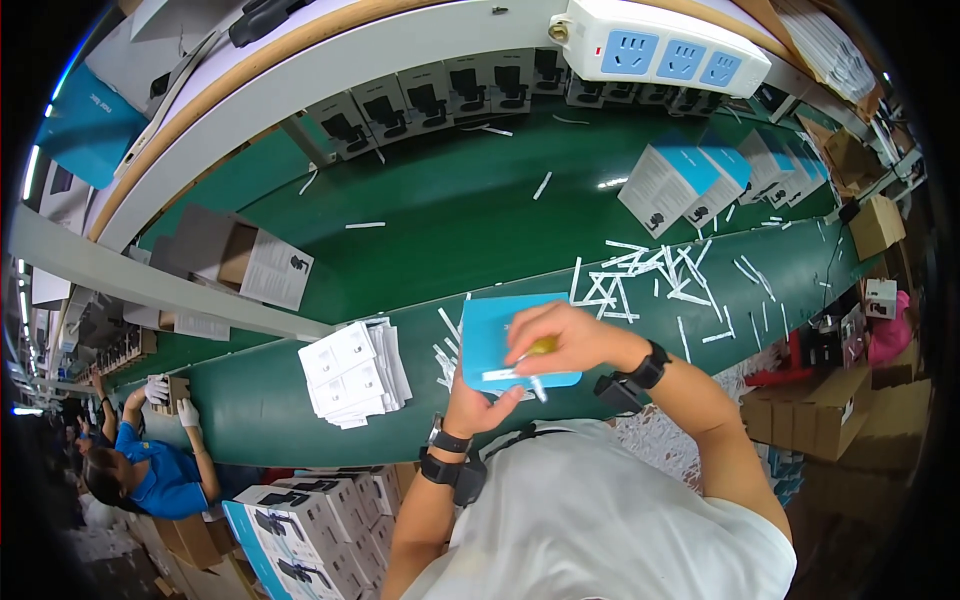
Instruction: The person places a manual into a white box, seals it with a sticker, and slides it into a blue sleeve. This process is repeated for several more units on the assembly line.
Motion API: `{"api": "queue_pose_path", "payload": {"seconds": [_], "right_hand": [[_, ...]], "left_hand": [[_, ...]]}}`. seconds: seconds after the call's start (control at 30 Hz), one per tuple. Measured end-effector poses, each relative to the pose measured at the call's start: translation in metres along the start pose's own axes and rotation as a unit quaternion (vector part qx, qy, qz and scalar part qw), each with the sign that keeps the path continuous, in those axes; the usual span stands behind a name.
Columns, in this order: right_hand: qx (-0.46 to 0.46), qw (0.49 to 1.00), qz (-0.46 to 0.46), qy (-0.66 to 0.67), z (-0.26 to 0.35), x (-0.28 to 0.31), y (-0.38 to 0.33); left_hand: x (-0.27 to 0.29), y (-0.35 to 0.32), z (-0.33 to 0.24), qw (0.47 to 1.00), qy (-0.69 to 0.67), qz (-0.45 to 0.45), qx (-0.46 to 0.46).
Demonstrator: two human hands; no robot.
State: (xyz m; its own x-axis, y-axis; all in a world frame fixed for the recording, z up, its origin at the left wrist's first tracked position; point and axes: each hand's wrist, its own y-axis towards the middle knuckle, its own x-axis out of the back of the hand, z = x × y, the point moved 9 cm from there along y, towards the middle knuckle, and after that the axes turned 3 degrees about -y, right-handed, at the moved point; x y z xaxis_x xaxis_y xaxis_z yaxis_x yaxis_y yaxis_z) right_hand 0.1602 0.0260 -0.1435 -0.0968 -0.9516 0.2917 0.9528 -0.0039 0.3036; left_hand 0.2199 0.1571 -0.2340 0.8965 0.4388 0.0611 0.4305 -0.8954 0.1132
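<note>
Apparently sealing: left hand [478,405] gripped blue box [505,335] from below; right hand [560,340] pinched yellow tool [543,346] over white strip [505,375]. Best pressed flat, box steady.

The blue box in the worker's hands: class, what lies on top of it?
On the blue box rests the right hand, pinching something small and yellowish, beside a white strip. The left hand supports it below; the box's underside is hidden.

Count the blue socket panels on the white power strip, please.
3, side by side along the white power strip at the top: left, middle, right. Its far right end curves away, so another may be hidden.
</note>
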Motion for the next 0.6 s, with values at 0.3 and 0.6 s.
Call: {"api": "queue_pose_path", "payload": {"seconds": [0.3, 0.6], "right_hand": [[-0.429, 0.801, -0.134, -0.395, -0.073, 0.131, -0.129], [-0.092, 0.908, -0.271, -0.307, -0.013, 0.015, -0.091]], "left_hand": [[0.031, 0.014, -0.025, 0.969, -0.088, -0.168, -0.156], [0.035, 0.012, -0.015, 0.986, 0.122, -0.067, -0.093]]}}
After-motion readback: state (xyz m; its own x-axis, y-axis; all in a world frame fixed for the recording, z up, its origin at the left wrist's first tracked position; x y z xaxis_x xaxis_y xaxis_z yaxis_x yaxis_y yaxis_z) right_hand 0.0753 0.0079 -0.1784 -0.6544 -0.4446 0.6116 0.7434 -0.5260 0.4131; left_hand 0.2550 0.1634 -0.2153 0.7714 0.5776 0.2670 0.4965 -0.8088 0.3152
